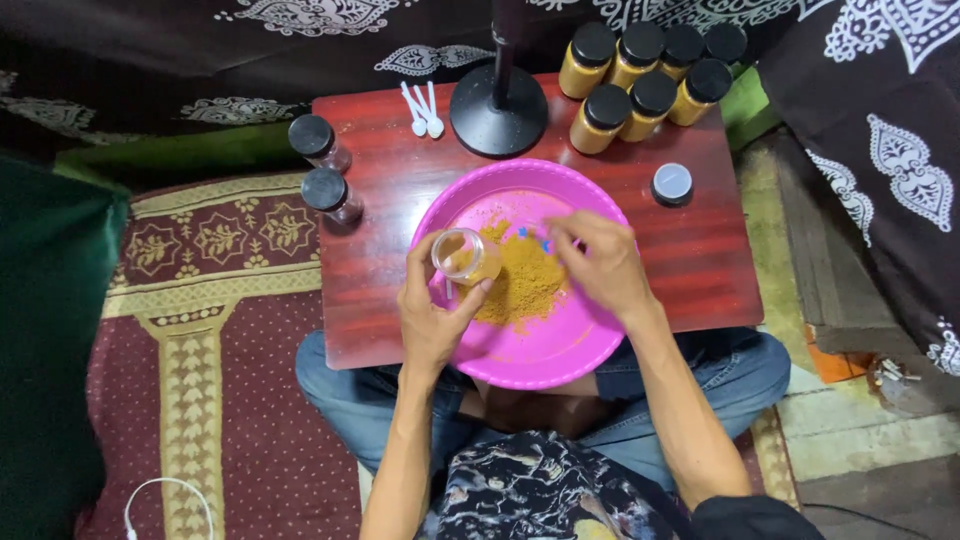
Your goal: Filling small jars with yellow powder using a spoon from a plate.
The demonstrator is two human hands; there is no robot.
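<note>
The left hand (432, 315) is clamped around a small clear jar (463, 257), tilted with its open mouth toward the upper left of the frame; yellow-brown powder shows inside it. The jar sits at frame centre, over the left part of a pink round tray (520, 352). A heap of yellow-brown powder (522, 280) lies in the middle of the tray, just right of the jar and touching the left thumb area.

The right hand (603, 265) rests over the upper right part of the heap, fingers drawn together and pinched on a small blue item (545, 243); what the item is cannot be told. The two hands are near each other, not touching.

The tray rests on a red-brown low bench (700, 260) and overhangs its lower edge, above the person's crossed legs in blue jeans (345, 395).

On the bench:
- Upper right: seven powder-filled jars with black caps (650, 75), grouped close together.
- Right of the tray: one loose cap (672, 184), black-rimmed with a pale top, standing apart.
- Upper left: two clear jars with black caps (322, 165), near the bench's left edge.
- Upper centre: a black round stand base (498, 115) with a post, and white plastic spoons (424, 112) just left of it.

A patterned red rug (215, 350) lies under the bench at lower left.
</note>
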